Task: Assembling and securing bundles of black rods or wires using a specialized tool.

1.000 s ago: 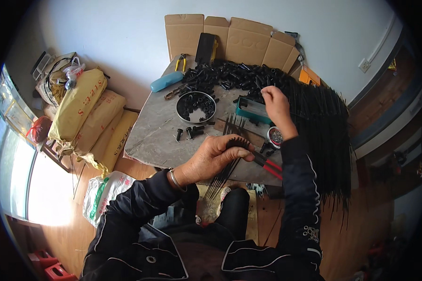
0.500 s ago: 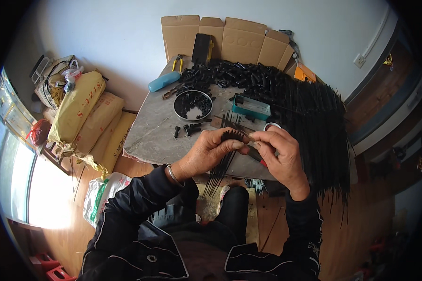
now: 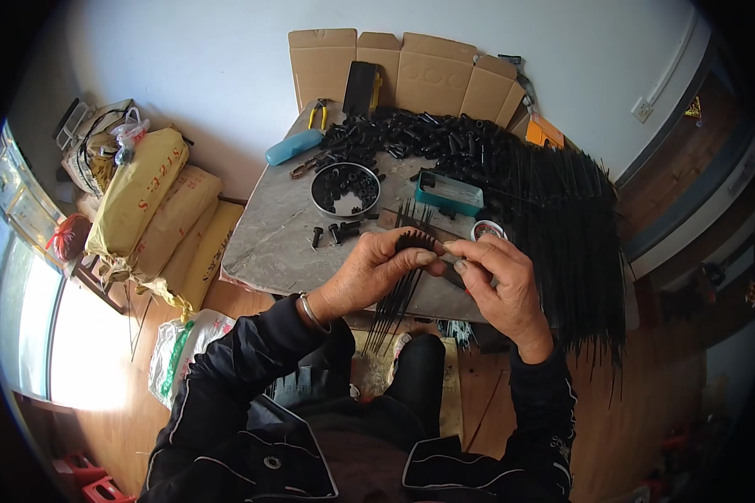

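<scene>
Head view: your left hand (image 3: 369, 270) pinches a curved, comb-like row of slim black pieces (image 3: 417, 241) above the near edge of the grey, stone-patterned surface (image 3: 268, 239). Your right hand (image 3: 505, 285) has thumb and forefinger together beside it — what they pinch, I cannot tell. That row looks well filled; heaped short black tubes (image 3: 453, 138) and massed long black rods (image 3: 570, 243) lie loose — plenty left, I'd judge.

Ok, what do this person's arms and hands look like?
The dark fabric jacket sleeves are long with thin white piping; the right one carries a small pale mark. The left hand has a silver-coloured metal bangle at the wrist; neither it nor the right hand wears a glove.
</scene>
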The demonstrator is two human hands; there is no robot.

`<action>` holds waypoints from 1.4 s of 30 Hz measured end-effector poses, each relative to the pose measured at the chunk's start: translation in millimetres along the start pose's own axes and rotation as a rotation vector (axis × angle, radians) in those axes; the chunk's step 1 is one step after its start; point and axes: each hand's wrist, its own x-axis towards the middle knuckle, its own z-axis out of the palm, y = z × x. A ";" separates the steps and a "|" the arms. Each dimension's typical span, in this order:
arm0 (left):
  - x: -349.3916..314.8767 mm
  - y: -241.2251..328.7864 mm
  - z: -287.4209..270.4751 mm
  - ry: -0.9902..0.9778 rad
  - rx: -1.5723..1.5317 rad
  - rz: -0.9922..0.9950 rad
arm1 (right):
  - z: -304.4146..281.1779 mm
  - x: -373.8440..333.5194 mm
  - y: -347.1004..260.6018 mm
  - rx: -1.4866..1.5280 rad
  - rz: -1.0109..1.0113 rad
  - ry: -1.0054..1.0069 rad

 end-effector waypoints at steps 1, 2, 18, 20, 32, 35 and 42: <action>0.4 -0.8 0.3 -0.001 0.000 0.000 | -0.5 -0.2 0.7 -0.001 0.001 0.001; 0.0 -2.2 -0.2 -0.002 -0.002 0.005 | 0.4 0.1 2.3 0.006 -0.011 0.001; 4.9 9.0 7.7 -0.105 -0.012 -0.091 | -17.3 3.3 2.4 -0.239 -0.194 0.059; 5.3 9.0 8.3 -0.115 0.002 -0.092 | -14.5 -2.1 3.0 -0.171 -0.137 0.064; 8.1 8.3 16.5 -0.142 -0.013 -0.106 | -22.9 -6.5 -6.3 -0.135 -0.061 0.073; 8.9 8.6 17.4 -0.146 0.017 -0.105 | -24.8 -5.6 -8.0 -0.305 -0.168 0.089; 8.3 14.3 19.9 -0.181 0.103 -0.108 | -10.2 -18.5 9.7 0.249 0.075 0.093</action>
